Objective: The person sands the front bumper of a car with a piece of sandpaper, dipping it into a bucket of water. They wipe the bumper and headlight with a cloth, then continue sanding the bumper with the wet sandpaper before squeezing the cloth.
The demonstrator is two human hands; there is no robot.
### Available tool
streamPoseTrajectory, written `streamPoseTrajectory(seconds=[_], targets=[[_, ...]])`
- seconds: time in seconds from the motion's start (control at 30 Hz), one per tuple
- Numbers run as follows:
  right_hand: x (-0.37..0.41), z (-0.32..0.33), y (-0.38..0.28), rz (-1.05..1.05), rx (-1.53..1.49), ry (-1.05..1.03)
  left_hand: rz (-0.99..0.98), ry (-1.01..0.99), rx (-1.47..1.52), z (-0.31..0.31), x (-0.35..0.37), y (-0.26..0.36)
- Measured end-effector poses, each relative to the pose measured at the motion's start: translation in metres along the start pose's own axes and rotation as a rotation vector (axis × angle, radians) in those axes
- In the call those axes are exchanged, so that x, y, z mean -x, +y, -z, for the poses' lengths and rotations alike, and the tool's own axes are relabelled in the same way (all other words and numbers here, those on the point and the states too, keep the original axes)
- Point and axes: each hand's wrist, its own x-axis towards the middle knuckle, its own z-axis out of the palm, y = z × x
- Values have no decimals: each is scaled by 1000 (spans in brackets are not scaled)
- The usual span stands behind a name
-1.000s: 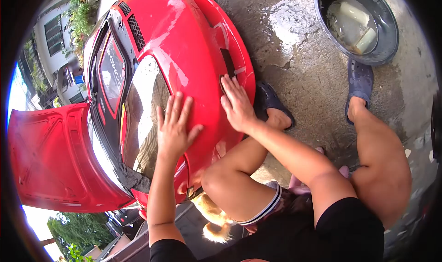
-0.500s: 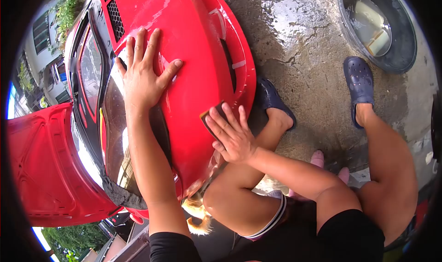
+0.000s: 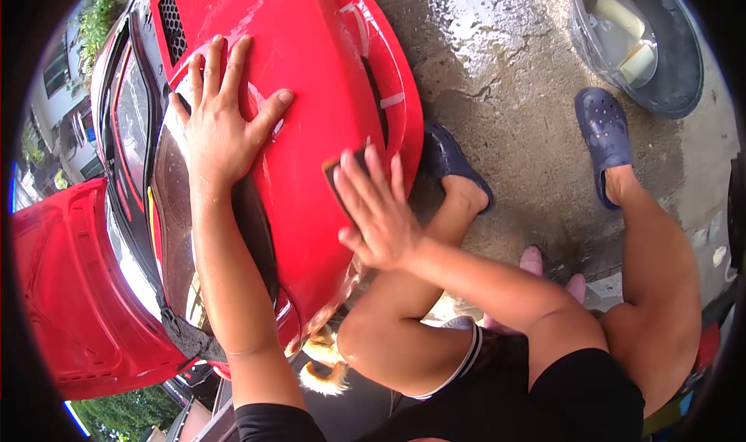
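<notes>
A red car's front bumper (image 3: 318, 76) fills the upper left. My left hand (image 3: 217, 123) lies flat on it with fingers spread, beside the headlight (image 3: 175, 232). My right hand (image 3: 377, 209) presses a small dark sanding pad (image 3: 336, 171) against the bumper's lower side; only the pad's edge shows past my fingers. I am squatting, knees bent, close against the bumper.
The red hood (image 3: 74, 286) stands open at the left. A dark basin (image 3: 645, 45) with water and pale blocks sits on wet concrete (image 3: 505, 76) at upper right. My blue clogs (image 3: 602, 139) rest on the ground. A small tan animal (image 3: 326, 364) is under the bumper.
My left hand slid from the headlight's lower side up the bumper, then stayed. My right hand moved down and left with the pad, which came into view under the fingers.
</notes>
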Motion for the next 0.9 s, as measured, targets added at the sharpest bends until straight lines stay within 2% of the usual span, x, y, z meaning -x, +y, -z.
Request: streamPoseTrajectory(seconds=[0.07, 0.13, 0.2, 0.27, 0.33, 0.4, 0.5, 0.53, 0.6, 0.67, 0.73, 0.8, 0.9], targets=[[39, -26, -7, 57, 34, 21, -3, 13, -27, -1, -5, 0], [0, 4, 10, 46, 85, -104, -2, -8, -4, 1, -3, 1], [-40, 24, 21, -29, 121, -64, 0, -4, 21, 4, -3, 4], [-17, 17, 12, -33, -10, -69, -7, -7, 29, 5, -3, 4], [35, -11, 4, 24, -5, -39, -10, 16, -1, 2, -1, 1], [18, -5, 13, 33, 35, -55, -17, 39, -1, -4, -6, 1], [-62, 32, 18, -60, 111, -8, -25, 8, 32, 3, -4, 2], [-57, 29, 13, -81, 88, -9, -35, 12, 17, 3, -3, 1], [-1, 8, -4, -18, -29, -69, -12, -10, 49, 5, -4, 3], [52, -29, -8, 75, -4, 16, -23, 18, 36, 3, -8, 1], [10, -4, 9, -5, -99, -11, -24, 18, 58, 2, -5, 2], [-49, 15, 26, -205, -193, 127, -24, 9, 65, 5, -4, 4], [7, -8, -1, -73, -298, 110, -37, 14, 53, 4, -7, 2]])
